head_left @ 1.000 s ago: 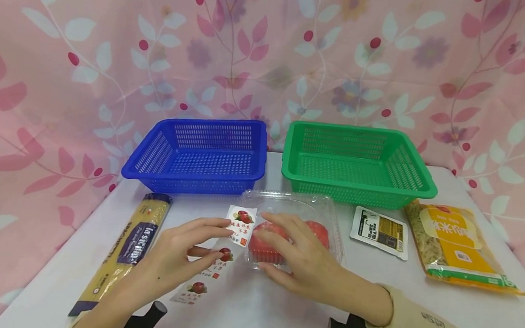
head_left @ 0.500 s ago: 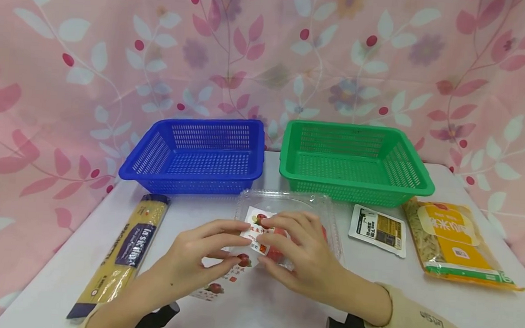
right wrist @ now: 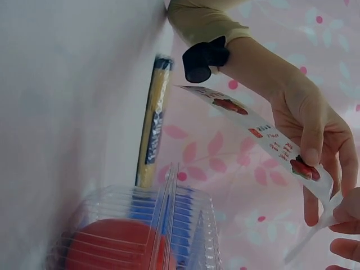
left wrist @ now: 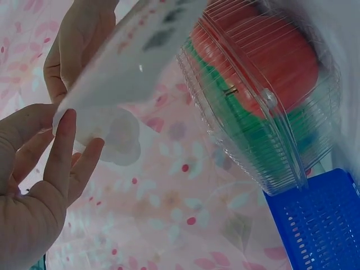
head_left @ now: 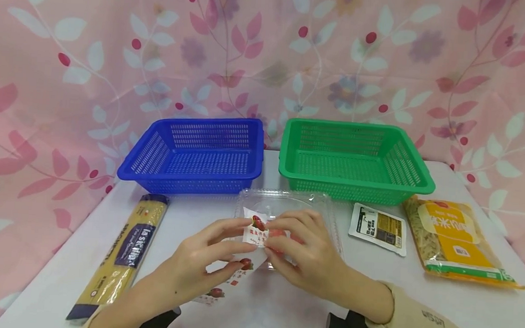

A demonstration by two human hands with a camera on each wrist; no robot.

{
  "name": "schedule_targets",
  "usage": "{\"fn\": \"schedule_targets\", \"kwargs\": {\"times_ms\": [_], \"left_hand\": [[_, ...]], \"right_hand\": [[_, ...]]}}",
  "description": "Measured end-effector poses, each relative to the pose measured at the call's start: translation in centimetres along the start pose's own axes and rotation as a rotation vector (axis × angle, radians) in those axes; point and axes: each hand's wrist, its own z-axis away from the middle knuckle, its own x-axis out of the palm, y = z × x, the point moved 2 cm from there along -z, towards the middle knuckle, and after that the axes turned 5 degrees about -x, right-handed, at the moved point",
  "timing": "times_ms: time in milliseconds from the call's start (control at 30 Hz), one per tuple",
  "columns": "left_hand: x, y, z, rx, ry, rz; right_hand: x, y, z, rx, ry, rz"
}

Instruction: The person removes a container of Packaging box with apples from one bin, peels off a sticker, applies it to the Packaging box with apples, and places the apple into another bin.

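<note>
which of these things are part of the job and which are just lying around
Seems part of the job:
- sticker strip, pinched by the left hand and right hand
- clear plastic box, near the hands
- red fruit inside it

Apparently just lying around, untouched:
- blue basket
- green basket
- spaghetti pack
- small white pouch
- yellow bag

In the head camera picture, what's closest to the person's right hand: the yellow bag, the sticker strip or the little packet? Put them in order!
1. Sticker strip: nearest, pinched by the right hand.
2. Little packet: on the table, to that hand's right.
3. Yellow bag: farthest, further right, past the packet.
</note>
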Motion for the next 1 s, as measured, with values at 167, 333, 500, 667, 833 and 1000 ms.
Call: {"fn": "schedule_targets", "kwargs": {"times_ms": [167,333,500,667,833,1000], "left_hand": [[0.2,0.1,-0.2,0.011,0.008,0.006],[0.4,0.0,0.0,0.001,0.007,0.015],[0.6,0.2,0.2,-0.004,-0.003,0.007],[0.7,0.2,0.6,-0.029,-0.038,-0.039],[0.7,0.0,0.9,-0.016,-0.034,-0.066],[0.7,-0.1,0.9,0.008,-0.01,-0.06]], "right_hand": [[-0.3,0.7,0.1,0.056,-0.009,-0.061],[-0.6,1.6,0.4,0.161,-0.028,-0.124],[-0.8,2.4,0.9,0.239,-0.062,-0.15],[-1.1,3.1,1.1,0.324,-0.09,-0.174],[-1.3,3.5,1.3,0.384,-0.114,-0.204],[-1.4,4.1,1.4,0.414,-0.116,-0.225]]}}
